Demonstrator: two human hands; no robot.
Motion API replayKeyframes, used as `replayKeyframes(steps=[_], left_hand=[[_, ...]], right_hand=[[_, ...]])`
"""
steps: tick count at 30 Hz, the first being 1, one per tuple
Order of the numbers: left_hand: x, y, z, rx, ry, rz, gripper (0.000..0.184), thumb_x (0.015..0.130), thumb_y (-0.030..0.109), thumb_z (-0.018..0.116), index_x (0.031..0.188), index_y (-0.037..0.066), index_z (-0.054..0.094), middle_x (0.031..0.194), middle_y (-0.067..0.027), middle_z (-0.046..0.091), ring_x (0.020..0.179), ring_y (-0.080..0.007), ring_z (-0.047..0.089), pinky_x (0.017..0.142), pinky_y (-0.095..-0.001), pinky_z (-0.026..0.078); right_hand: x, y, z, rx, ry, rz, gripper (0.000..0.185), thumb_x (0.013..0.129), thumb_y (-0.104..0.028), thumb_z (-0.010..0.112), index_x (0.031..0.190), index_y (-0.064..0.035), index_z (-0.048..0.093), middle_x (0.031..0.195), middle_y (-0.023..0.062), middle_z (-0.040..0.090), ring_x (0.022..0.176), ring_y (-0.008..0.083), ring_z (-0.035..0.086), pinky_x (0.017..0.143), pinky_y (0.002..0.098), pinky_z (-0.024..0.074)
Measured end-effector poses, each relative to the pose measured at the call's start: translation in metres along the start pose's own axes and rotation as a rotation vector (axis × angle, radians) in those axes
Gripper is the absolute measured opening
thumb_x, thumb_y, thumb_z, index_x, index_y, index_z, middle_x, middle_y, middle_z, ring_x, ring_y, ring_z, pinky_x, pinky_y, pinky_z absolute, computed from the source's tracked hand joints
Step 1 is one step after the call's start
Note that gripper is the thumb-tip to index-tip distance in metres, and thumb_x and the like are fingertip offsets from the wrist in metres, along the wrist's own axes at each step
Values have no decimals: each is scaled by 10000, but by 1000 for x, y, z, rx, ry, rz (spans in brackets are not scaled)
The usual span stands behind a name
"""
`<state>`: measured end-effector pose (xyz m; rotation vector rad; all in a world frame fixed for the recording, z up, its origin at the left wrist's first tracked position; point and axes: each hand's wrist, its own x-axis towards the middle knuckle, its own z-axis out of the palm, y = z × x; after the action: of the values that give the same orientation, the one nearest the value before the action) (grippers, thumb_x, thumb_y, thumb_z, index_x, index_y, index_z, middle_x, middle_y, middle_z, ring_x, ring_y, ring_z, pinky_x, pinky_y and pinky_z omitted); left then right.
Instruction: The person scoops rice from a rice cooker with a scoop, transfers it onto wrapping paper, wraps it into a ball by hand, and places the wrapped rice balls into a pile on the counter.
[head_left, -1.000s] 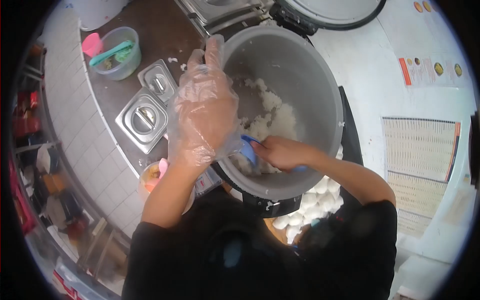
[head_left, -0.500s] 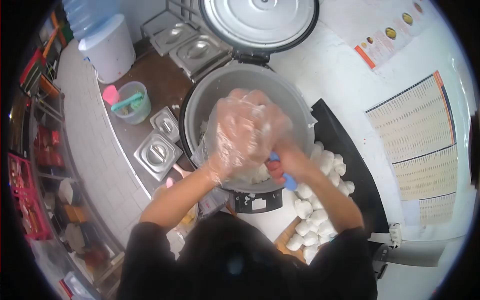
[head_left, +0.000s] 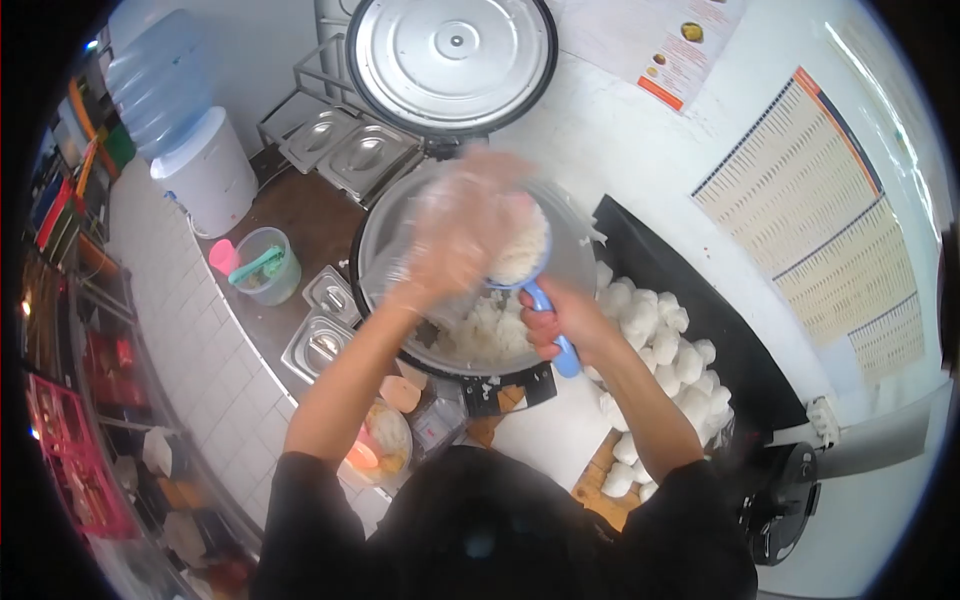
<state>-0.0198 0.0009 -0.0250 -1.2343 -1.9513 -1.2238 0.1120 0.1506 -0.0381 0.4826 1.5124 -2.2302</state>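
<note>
My right hand [head_left: 562, 318] is closed around the blue handle of a rice scoop [head_left: 541, 300]. White cooked rice [head_left: 520, 250] fills the scoop's round cup above the pot. My left hand [head_left: 465, 225], in a clear plastic glove, hovers over the pot beside the cup; motion smears its fingers, and I cannot tell whether it touches the rice. Beneath both hands stands a large rice cooker [head_left: 585, 225] with a grey inner pot. Loose rice [head_left: 480, 330] lies at its bottom. The cooker's metal lid [head_left: 455, 40] is raised at the back.
White rounded bundles [head_left: 680, 360] are piled right of the cooker. To the left are lidded steel containers [head_left: 318, 345], a clear tub [head_left: 268, 268] with a green utensil and a pink scoop [head_left: 224, 256]. A water dispenser [head_left: 205, 175] stands farther back. Printed sheets [head_left: 810, 210] are at the right.
The scoop's rice-filled cup has come into view beside my left hand, which has shifted away from my right. My right hand still grips the handle. The head view has shifted.
</note>
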Motion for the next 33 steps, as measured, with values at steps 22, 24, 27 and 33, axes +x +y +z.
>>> replayKeyframes(steps=[22, 24, 27, 33], left_hand=[[-305, 83, 222, -12, -1165, -438, 615, 831, 193, 737, 1397, 81, 525, 1413, -140, 537, 1252, -309, 546, 1057, -395, 429], [-331, 59, 238, 73, -1135, -346, 704, 811, 197, 756, 1445, 75, 474, 1481, -128, 479, 1318, -283, 506, 1105, -380, 407], [-341, 65, 239, 85, -1126, -311, 828, 767, 216, 795, 1485, 60, 413, 1536, -106, 423, 1390, -245, 437, 1148, -358, 371], [-334, 60, 249, 73, -1167, -324, 965, 711, 218, 835, 1525, 63, 340, 1596, -89, 325, 1419, -245, 390, 1151, -337, 357]], right_hand=[[-77, 414, -193, -270, 1177, -270, 520, 1017, -524, 462, 1334, -118, 533, 867, 58, 632, 594, 226, 622, 517, 366, 484], [-58, 441, -206, -1286, 1182, -367, 521, 983, -473, 537, 1386, -143, 519, 874, 92, 668, 623, 282, 659, 522, 407, 491], [-63, 422, -187, -1174, 1077, -113, 485, 970, -380, 577, 1405, -174, 517, 912, 110, 668, 690, 325, 657, 616, 428, 525], [-130, 405, -188, -827, 1483, -298, 379, 954, -274, 623, 1290, -100, 630, 845, 143, 668, 704, 347, 647, 618, 438, 493]])
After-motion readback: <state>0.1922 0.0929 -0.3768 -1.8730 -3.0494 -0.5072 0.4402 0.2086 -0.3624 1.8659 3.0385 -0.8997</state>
